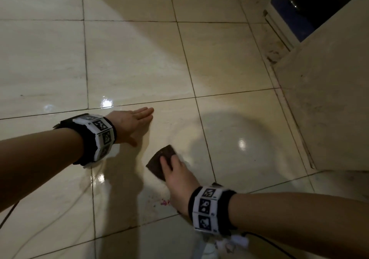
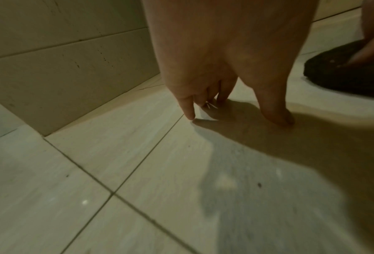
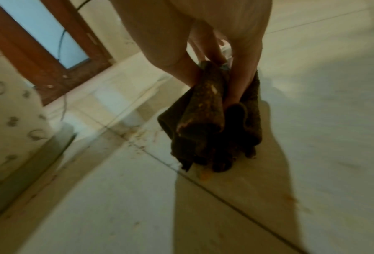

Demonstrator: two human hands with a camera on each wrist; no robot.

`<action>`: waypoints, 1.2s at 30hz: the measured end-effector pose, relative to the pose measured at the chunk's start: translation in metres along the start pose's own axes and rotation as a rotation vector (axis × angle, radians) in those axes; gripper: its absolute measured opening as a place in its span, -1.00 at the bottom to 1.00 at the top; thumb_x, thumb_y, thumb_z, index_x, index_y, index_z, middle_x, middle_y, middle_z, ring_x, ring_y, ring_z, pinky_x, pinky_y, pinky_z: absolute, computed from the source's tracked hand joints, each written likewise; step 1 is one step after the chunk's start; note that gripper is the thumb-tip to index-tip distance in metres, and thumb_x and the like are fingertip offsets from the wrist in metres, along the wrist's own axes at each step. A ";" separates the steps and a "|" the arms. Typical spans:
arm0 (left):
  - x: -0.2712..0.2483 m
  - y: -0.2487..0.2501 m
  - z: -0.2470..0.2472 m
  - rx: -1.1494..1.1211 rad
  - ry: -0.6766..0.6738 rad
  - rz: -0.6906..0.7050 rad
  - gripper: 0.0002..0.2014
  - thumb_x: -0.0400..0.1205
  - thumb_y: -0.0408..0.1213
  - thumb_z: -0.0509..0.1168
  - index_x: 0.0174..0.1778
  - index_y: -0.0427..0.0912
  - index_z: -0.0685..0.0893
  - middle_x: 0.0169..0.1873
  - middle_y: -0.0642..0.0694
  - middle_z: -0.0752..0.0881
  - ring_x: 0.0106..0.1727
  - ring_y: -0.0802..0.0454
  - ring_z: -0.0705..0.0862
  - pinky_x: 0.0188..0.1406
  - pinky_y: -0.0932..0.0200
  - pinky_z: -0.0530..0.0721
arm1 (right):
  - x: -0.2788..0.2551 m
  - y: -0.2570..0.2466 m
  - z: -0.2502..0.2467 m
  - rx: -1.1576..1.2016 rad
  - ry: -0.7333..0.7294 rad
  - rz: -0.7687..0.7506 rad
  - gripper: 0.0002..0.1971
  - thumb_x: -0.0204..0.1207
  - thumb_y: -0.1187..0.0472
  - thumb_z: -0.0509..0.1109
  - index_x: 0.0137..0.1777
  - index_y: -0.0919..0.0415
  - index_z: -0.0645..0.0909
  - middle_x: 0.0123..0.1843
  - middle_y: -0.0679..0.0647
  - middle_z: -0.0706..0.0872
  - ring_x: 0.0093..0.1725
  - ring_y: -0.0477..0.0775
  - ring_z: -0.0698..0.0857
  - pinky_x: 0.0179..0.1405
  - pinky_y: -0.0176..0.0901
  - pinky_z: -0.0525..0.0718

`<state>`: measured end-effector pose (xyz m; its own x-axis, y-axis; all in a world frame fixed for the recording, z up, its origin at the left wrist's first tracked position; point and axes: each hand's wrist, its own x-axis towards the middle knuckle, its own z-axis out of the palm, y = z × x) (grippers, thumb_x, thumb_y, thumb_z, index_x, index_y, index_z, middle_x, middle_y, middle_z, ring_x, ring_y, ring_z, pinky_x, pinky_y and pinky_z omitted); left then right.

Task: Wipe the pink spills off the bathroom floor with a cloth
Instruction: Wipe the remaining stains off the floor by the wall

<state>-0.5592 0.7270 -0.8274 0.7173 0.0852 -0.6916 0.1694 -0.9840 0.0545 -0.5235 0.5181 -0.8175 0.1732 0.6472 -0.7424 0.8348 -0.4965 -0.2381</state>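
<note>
**Pink residue at risk of being missed**

The dark brown terry cloth (image 1: 162, 162) is gripped in the curled fingers of the right hand (image 1: 177, 181) on the glossy cream tiled floor (image 1: 129, 63). The pink speckled spill (image 1: 164, 202) lies at the cloth's 6 o'clock (half hidden by the wrist) and could be skipped or smeared. The left hand (image 1: 129, 125), at 10 o'clock, is braced flat with straight fingers; a slip on wet tile is possible.

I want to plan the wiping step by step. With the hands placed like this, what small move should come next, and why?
Probably draw the right hand with the brown cloth back toward the body, over the pink specks beside the wrist. The cloth now lies on tile farther out than those specks, so they are not yet wiped. The left hand rests flat on the floor and can stay as support.
</note>
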 end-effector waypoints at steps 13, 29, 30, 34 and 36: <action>-0.039 -0.026 0.029 0.074 -0.060 -0.034 -0.04 0.59 0.02 0.32 0.66 -0.17 -0.24 0.63 -0.07 -0.37 0.66 0.06 -0.22 0.60 0.19 -0.03 | 0.025 -0.029 -0.040 -0.125 0.221 -0.363 -0.37 0.55 0.31 0.34 0.58 0.02 0.20 0.36 0.20 0.31 0.26 0.19 0.41 0.26 0.07 0.53; -0.079 -0.040 0.036 -0.051 0.035 -0.065 -0.28 0.70 -0.21 0.19 0.68 -0.03 -0.09 0.67 0.04 -0.11 0.67 0.09 0.00 0.57 0.20 0.14 | 0.007 -0.033 -0.014 -0.436 -0.185 -0.768 -0.44 0.55 0.28 0.33 0.56 0.12 0.35 0.41 0.33 0.33 0.28 0.36 0.38 0.17 0.18 0.49; -0.087 -0.041 0.033 -0.084 0.065 -0.081 -0.34 0.71 -0.21 0.17 0.68 0.03 -0.02 0.67 0.06 -0.02 0.65 0.07 0.12 0.54 0.17 0.24 | 0.010 -0.033 -0.025 -0.423 -0.132 -0.721 -0.40 0.54 0.32 0.35 0.58 0.09 0.31 0.42 0.30 0.31 0.29 0.32 0.37 0.18 0.16 0.50; -0.116 -0.061 0.021 -0.288 0.193 -0.187 -0.45 0.70 -0.09 0.18 0.62 0.11 0.20 0.55 0.10 0.36 0.52 0.09 0.38 0.44 0.19 0.38 | 0.032 -0.050 -0.091 -0.263 0.159 -0.604 -0.44 0.53 0.40 0.36 0.51 0.07 0.37 0.34 0.15 0.39 0.25 0.16 0.44 0.15 0.04 0.59; -0.130 -0.081 0.015 -0.441 0.232 -0.287 -0.50 0.69 -0.02 0.20 0.57 0.04 0.35 0.44 0.07 0.53 0.43 0.09 0.49 0.41 0.21 0.41 | 0.041 -0.069 -0.131 -0.251 0.207 -0.579 -0.46 0.56 0.42 0.28 0.53 0.07 0.37 0.36 0.14 0.37 0.28 0.18 0.42 0.17 0.05 0.53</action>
<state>-0.6761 0.7936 -0.7529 0.7218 0.4204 -0.5498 0.6094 -0.7626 0.2170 -0.5059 0.6546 -0.7490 -0.2639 0.8792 -0.3966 0.9152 0.0983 -0.3909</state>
